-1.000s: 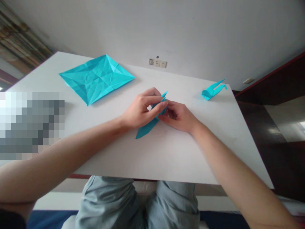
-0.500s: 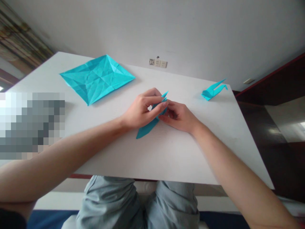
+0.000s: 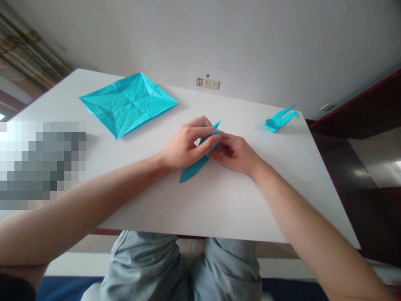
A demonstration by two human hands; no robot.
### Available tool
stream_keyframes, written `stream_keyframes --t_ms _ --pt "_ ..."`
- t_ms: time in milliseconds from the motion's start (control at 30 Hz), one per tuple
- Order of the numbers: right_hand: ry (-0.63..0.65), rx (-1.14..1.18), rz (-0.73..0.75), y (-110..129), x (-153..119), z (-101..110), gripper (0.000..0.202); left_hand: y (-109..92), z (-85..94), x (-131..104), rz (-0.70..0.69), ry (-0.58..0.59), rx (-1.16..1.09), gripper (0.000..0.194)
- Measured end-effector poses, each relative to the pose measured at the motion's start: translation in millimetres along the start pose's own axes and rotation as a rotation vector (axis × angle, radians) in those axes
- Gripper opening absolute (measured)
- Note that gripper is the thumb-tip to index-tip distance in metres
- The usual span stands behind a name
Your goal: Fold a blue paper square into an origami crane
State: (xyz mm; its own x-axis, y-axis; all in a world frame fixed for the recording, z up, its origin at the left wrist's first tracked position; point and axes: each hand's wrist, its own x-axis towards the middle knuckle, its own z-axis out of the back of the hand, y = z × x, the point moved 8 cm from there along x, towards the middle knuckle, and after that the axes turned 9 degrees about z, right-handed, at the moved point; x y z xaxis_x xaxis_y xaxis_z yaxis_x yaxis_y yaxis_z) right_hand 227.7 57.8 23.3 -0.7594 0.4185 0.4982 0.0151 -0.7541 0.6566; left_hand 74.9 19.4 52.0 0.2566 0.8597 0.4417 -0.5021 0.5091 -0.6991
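Note:
Both hands hold a partly folded turquoise origami crane (image 3: 193, 169) just above the middle of the white table. My left hand (image 3: 188, 142) grips it from the left, thumb and fingers closed across its middle. From the right, my right hand (image 3: 235, 154) pinches its edge, with the fingertips of both hands close together. One long flap points down toward me and a narrow tip sticks up past the left fingers. The middle of the paper is hidden by my fingers.
A creased turquoise paper sheet (image 3: 133, 102) lies at the back left of the white table (image 3: 200, 209). A finished paper crane (image 3: 280, 120) stands at the back right. A blurred-out object (image 3: 40, 165) sits at the left edge. Wall sockets (image 3: 207, 83) are behind the table.

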Motion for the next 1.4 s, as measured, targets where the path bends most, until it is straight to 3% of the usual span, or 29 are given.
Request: stream_keyframes --t_ms 700,1400 --pt "0.024 -0.023 -0.032 -1.1 -0.5 -1.4 0.02 -0.2 -0.1 -0.3 -0.011 -0.003 -0.015 0.04" --pt "0.053 -0.088 0.068 1.2 -0.5 -3.5 0.027 -0.4 -2.3 0.2 -0.015 0.01 -0.022 0.041"
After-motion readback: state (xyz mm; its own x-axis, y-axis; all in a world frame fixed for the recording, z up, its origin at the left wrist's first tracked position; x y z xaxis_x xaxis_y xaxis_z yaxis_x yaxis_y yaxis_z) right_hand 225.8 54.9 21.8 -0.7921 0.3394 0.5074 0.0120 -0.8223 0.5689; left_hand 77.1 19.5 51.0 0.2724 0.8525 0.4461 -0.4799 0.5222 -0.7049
